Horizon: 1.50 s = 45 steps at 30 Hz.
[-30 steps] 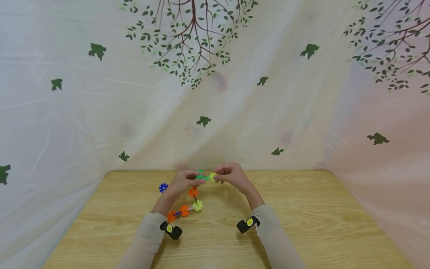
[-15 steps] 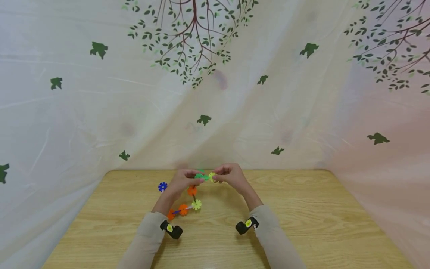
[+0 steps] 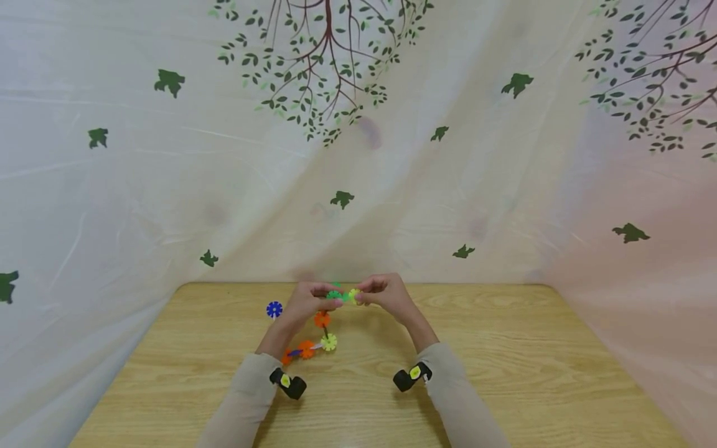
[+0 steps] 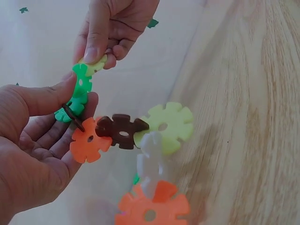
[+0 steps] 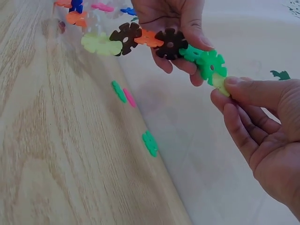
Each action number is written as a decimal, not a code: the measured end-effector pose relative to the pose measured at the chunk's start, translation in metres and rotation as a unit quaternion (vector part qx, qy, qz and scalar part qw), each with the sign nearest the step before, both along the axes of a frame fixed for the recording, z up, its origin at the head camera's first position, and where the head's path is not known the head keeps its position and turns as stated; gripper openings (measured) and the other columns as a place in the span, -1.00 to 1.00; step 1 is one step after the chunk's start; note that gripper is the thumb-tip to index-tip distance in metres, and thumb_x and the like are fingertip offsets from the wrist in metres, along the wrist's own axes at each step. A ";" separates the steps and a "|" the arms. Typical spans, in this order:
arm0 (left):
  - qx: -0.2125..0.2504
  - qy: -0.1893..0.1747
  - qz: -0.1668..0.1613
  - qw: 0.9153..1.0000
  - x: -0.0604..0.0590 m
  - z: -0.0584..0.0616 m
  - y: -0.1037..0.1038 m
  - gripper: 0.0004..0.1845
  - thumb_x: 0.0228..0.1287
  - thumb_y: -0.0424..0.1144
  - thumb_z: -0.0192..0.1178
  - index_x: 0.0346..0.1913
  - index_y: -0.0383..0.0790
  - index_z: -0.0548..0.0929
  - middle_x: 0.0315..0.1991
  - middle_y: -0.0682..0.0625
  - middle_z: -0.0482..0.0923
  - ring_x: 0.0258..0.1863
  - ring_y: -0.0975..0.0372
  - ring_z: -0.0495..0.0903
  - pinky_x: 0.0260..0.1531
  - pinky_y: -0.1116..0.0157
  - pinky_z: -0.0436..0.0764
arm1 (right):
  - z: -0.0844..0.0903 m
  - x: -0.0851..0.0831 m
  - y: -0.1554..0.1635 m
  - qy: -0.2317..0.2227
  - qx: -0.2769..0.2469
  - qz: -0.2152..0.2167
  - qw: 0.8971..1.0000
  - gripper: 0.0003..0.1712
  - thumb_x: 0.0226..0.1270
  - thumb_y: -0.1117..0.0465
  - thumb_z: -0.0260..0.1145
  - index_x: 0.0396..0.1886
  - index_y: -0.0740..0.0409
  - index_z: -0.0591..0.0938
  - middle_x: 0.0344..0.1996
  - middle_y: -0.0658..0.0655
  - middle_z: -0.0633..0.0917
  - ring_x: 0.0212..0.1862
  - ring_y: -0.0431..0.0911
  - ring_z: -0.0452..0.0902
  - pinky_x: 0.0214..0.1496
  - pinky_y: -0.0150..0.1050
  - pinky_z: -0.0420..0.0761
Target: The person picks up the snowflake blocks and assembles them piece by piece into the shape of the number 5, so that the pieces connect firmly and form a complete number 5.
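**My Fingers Are Pinching Both Sides of One Flower-Disc Joint**

Nearest me, my sleeves are coming in from five and seven o'clock, black cameras riding on the wrists. Past my left cuff, the disc chain is running up from seven o'clock: two orange discs are flanking a dark blue link, then a white link, a pale yellow disc, a brown one, another orange and another brown are following. At its far end, my left hand is holding the green discs between thumb and fingers. Facing it from three o'clock, my right hand is pinching a yellow end disc that is overlapping the green; I cannot tell whether they are fully locked. At nine o'clock from my left hand, a blue disc is showing. Along the table's far edge, loose green pieces and a pink piece are lying. At twelve o'clock, a pale cloth is hanging, printed with leafy branches.
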<state>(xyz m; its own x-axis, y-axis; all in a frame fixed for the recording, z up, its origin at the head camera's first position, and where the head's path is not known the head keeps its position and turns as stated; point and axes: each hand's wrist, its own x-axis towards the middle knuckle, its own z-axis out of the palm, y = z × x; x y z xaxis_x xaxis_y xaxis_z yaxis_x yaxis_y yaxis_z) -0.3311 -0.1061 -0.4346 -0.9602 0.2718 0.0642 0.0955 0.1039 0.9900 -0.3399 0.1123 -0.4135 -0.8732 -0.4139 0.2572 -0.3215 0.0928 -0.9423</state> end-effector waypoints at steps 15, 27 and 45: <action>0.034 -0.007 0.008 0.999 -0.007 -0.004 0.002 -0.67 0.12 -0.31 0.33 -0.05 -0.39 0.63 -0.18 -0.20 0.66 -0.23 0.08 0.67 -0.02 -0.05 0.56 | -0.023 -0.019 -0.007 0.033 -0.057 -0.049 0.997 -0.79 0.08 0.38 0.40 -0.26 0.41 0.68 -0.36 0.45 0.68 -0.44 0.04 0.65 -0.30 0.14 0.61; 0.012 0.001 -0.058 0.998 -0.008 -0.007 -0.001 -0.65 0.18 -0.19 0.29 0.01 -0.26 0.63 -0.10 -0.26 0.62 -0.22 0.02 0.61 -0.15 0.16 0.63 | 0.000 -0.003 -0.002 0.024 -0.028 -0.024 0.999 -0.77 0.17 0.45 0.31 -0.17 0.51 0.64 -0.28 0.58 0.61 -0.34 0.23 0.62 -0.20 0.26 0.55; 0.026 -0.035 -0.052 0.998 -0.009 -0.004 0.000 -0.55 0.23 -0.03 0.23 0.07 -0.26 0.57 -0.02 -0.13 0.59 0.00 0.00 0.56 0.02 0.06 0.57 | -0.022 -0.020 -0.006 0.023 -0.021 -0.026 0.999 -0.76 0.13 0.28 0.40 -0.20 0.32 0.70 -0.34 0.28 0.73 -0.41 -0.11 0.65 -0.31 -0.06 0.67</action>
<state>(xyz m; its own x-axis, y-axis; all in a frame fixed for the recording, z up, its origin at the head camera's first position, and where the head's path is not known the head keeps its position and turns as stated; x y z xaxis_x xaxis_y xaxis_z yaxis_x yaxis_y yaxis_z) -0.3403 -0.1063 -0.4390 -0.9296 0.3683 0.0136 0.0329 0.0463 0.9984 -0.3595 0.1068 -0.4359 -0.8806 -0.3554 0.3134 -0.3597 0.0710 -0.9303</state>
